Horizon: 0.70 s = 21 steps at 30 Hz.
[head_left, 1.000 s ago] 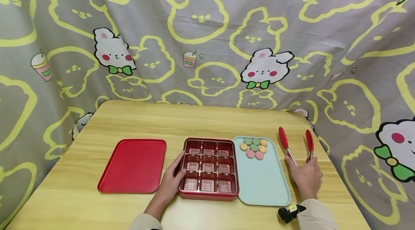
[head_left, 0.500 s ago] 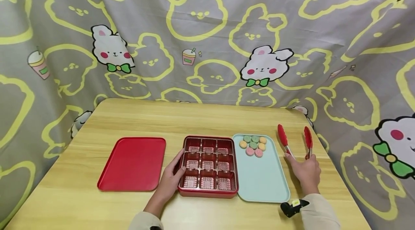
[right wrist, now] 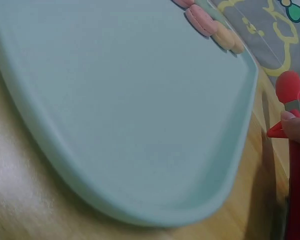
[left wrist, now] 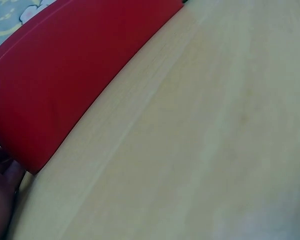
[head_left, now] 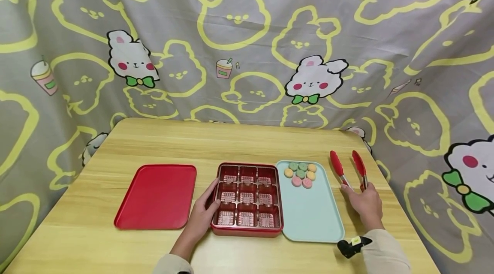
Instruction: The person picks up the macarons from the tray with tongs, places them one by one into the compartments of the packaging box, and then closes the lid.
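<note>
In the head view my left hand (head_left: 201, 212) rests against the left side of a red box (head_left: 247, 232), its thumb at the rim and its fingers stretched along the wall. The box has a divided insert of several bare compartments. A red outer wall (left wrist: 75, 70) of the box fills the upper left of the left wrist view. My right hand (head_left: 364, 206) grips red-tipped metal tongs (head_left: 337, 164), their two arms spread and pointing away from me. Between box and tongs, a pale green tray (head_left: 314, 218) bears green, yellow and pink macarons (head_left: 296, 181) at its far end.
A flat red lid-like tray (head_left: 156, 197) lies left of the box. The wooden table (head_left: 231, 139) ends at a patterned curtain (head_left: 247, 51) behind and at both sides. The pale tray sits right beside the box.
The tips of the tongs have come closer together, the right one shifting left. My left hand keeps its place at the box. The head view has shifted slightly.
</note>
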Tool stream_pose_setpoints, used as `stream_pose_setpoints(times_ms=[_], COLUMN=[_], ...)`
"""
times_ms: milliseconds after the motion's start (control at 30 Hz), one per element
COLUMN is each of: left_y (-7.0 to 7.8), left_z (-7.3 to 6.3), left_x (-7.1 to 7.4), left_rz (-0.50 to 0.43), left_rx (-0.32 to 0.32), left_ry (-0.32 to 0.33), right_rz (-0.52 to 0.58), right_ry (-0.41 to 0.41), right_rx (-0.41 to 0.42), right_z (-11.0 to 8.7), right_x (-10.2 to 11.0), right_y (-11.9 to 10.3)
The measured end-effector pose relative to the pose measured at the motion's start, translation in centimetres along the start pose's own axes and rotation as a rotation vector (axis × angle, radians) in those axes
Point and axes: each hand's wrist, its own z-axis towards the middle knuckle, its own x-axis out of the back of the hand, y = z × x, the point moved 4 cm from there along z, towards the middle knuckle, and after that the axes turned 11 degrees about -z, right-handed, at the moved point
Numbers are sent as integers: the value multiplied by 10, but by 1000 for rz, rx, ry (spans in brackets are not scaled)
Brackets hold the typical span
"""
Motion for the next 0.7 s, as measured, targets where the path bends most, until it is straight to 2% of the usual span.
stream_pose_setpoints(times_ms=[267,500,700], left_y=[0,-1,1], left_z=[0,-2,-1], left_x=[-1,1,0], left_rz=[-18,35,29], left_rx=[-16,1,-7], left_ry=[-12,14,16], right_rz=[-28,-52,-82], right_ry=[-17,-45,-62], right_rx=[24,57,90], right_z=[-4,-9,-18], right_x=[2,2,3], right_y=[-2,-1,0])
